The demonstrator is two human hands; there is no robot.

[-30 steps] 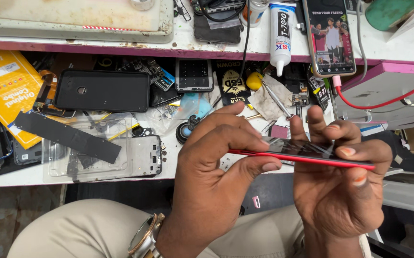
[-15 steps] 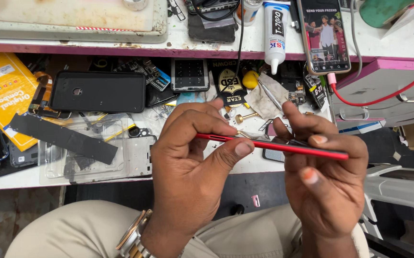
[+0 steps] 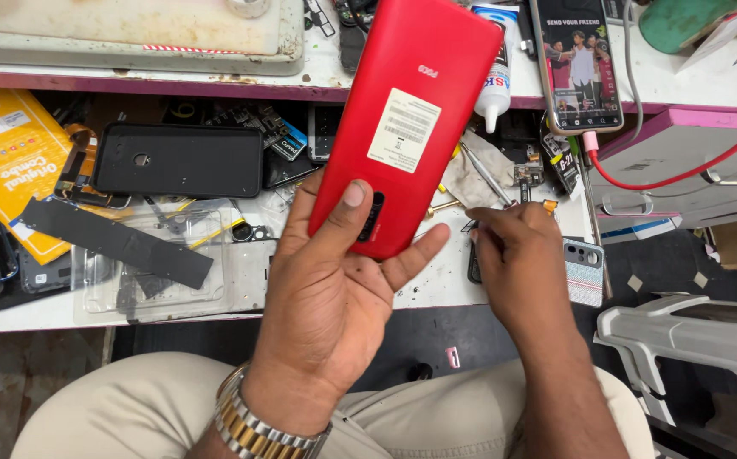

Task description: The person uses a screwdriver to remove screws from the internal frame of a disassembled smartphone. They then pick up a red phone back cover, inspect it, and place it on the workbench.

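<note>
— Left hand (image 3: 334, 280)?
— Wrapped around the lower end of a red phone (image 3: 406, 119), back side up, thumb pressed near the dark strip, fingers curled underneath. Held tilted above the white bench (image 3: 436, 285), top end toward the shelf.
— Any label on it?
— White rectangular sticker (image 3: 404, 129) at mid-back, fine dark print.
— Right hand (image 3: 517, 246)?
— Down on the bench just right of the phone, fingers bunched over small parts; impossible to tell what is pinched, if anything.
— Packages nearby?
— Yellow flat packet (image 3: 7, 161) at far left, black case (image 3: 177, 160) beside it, white glue bottle (image 3: 494, 85) behind the phone, second phone (image 3: 579, 64) with lit screen on the shelf, red cable (image 3: 683, 170) plugged in.
</note>
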